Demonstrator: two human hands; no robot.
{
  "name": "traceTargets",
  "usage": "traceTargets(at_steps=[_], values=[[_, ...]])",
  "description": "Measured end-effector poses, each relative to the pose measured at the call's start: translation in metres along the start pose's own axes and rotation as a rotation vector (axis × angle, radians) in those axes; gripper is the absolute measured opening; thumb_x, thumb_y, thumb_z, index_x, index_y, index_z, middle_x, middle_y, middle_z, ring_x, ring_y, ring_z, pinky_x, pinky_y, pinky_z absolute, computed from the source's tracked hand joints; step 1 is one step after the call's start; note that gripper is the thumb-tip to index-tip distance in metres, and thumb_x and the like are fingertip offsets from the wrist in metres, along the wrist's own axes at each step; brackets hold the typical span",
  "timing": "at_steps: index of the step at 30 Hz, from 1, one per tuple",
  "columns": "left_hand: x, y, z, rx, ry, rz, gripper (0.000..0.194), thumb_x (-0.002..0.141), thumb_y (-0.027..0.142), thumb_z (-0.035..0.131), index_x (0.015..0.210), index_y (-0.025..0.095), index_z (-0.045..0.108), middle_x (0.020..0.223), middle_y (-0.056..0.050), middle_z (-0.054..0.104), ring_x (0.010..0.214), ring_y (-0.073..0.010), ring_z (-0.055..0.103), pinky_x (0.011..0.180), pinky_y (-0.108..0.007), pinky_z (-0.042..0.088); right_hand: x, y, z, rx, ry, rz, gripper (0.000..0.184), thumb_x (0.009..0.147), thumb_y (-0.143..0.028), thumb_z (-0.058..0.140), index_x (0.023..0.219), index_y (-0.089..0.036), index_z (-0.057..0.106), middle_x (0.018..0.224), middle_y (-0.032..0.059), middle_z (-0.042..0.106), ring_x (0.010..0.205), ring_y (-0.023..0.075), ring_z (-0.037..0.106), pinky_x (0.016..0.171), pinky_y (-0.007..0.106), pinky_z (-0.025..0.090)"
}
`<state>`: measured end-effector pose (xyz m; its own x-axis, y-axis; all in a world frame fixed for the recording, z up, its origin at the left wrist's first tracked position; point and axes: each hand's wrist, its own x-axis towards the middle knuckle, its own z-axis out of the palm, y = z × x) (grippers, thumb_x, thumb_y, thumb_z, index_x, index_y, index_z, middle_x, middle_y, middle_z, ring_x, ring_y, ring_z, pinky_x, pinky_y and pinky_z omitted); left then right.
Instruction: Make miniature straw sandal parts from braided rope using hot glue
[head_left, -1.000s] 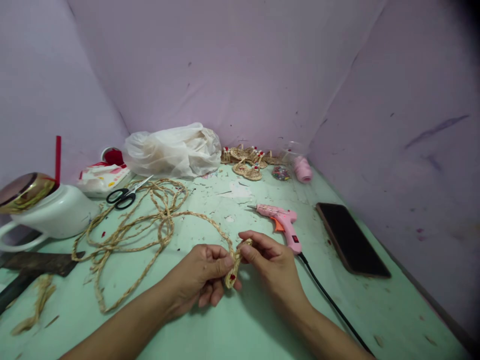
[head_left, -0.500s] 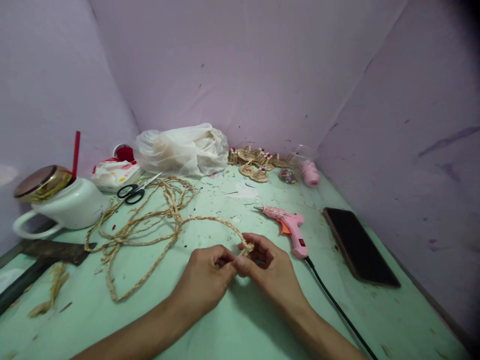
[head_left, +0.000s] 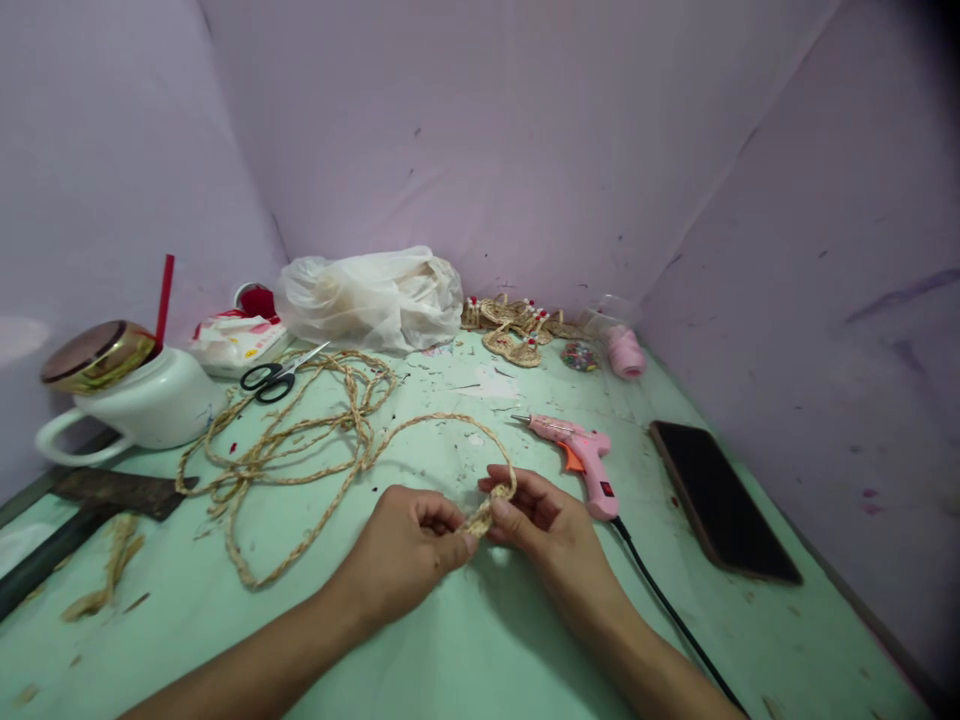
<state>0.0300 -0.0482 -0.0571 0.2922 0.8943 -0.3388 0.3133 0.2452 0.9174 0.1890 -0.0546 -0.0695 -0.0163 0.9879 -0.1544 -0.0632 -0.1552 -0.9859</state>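
Observation:
A braided straw cord point(head_left: 330, 530) lies in loose loops on the left of the table, and its end runs up to my hands. There it is coiled into a small piece, partly hidden by my fingers. My left hand point(head_left: 405, 540) pinches one side of this coil between thumb and fingers. On the other side my right hand point(head_left: 536, 520) grips it, with the cord arching over the fingertips. To the right of my right hand lies a pink glue gun point(head_left: 581, 450), its nozzle pointing left.
Black-handled scissors point(head_left: 276, 382) lie by the cord. A white mug point(head_left: 150, 405) and a hammer point(head_left: 112, 492) are at left. Behind stand a plastic bag point(head_left: 375, 300), finished straw pieces point(head_left: 514, 345), beads point(head_left: 579, 355) and pink thread point(head_left: 625, 352). A phone point(head_left: 724, 500) lies at right.
My left hand has shifted its pinch, and more of the coil shows between my hands. The cord's arch now curves further right, over my right fingers. The view has shifted slightly.

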Motion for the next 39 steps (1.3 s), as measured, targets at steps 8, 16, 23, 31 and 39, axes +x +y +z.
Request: traceTargets(at_steps=[8,16,23,31,39], values=[[-0.008,0.001,0.004,0.662,0.173,0.072,0.018,0.066,0.024,0.049,0.051,0.017,0.056,0.046,0.002,0.042,0.046,-0.0101,0.038,0.047,-0.024,0.021,0.0,-0.007,-0.009,-0.468,0.055,-0.267,0.025,0.07,-0.035,0.064,0.088,-0.018,0.063,0.085,0.0048,0.061,0.065,0.0157,0.053,0.054,0.028,0.045],[-0.023,0.005,0.005,0.863,0.118,0.202,0.018,0.064,0.021,0.048,0.055,0.019,0.063,0.054,-0.005,0.059,0.051,-0.0156,0.049,0.051,-0.026,0.026,0.026,-0.028,0.001,-0.556,0.174,-0.33,0.006,0.069,-0.018,0.054,0.068,-0.02,0.06,0.057,-0.0022,0.058,0.049,0.0127,0.05,0.046,0.025,0.038],[-0.013,0.008,-0.003,0.623,0.112,0.061,0.014,0.059,0.02,0.052,0.055,0.017,0.066,0.048,0.0,0.05,0.049,-0.0128,0.043,0.046,-0.023,0.024,0.11,-0.09,-0.005,-0.409,0.443,-0.393,0.008,0.072,-0.017,0.05,0.078,-0.017,0.056,0.068,-0.0005,0.059,0.047,0.0085,0.051,0.047,0.023,0.044],[0.004,0.002,-0.022,0.294,0.135,0.043,0.025,0.067,0.033,0.053,0.062,0.013,0.067,0.05,0.002,0.048,0.05,-0.0112,0.04,0.046,-0.021,0.028,0.109,-0.089,-0.053,-0.611,0.543,-0.334,0.029,0.055,-0.016,0.073,0.082,-0.008,0.063,0.084,0.0134,0.063,0.082,0.0294,0.06,0.069,0.044,0.046],[0.0,0.007,-0.014,0.493,0.236,0.061,0.021,0.071,0.031,0.052,0.071,0.016,0.068,0.059,-0.001,0.058,0.056,-0.0144,0.049,0.052,-0.024,0.033,-0.001,-0.022,-0.02,-0.762,0.119,-0.731,0.007,0.08,-0.018,0.057,0.085,-0.022,0.06,0.078,0.003,0.063,0.069,0.0167,0.059,0.062,0.03,0.049]])
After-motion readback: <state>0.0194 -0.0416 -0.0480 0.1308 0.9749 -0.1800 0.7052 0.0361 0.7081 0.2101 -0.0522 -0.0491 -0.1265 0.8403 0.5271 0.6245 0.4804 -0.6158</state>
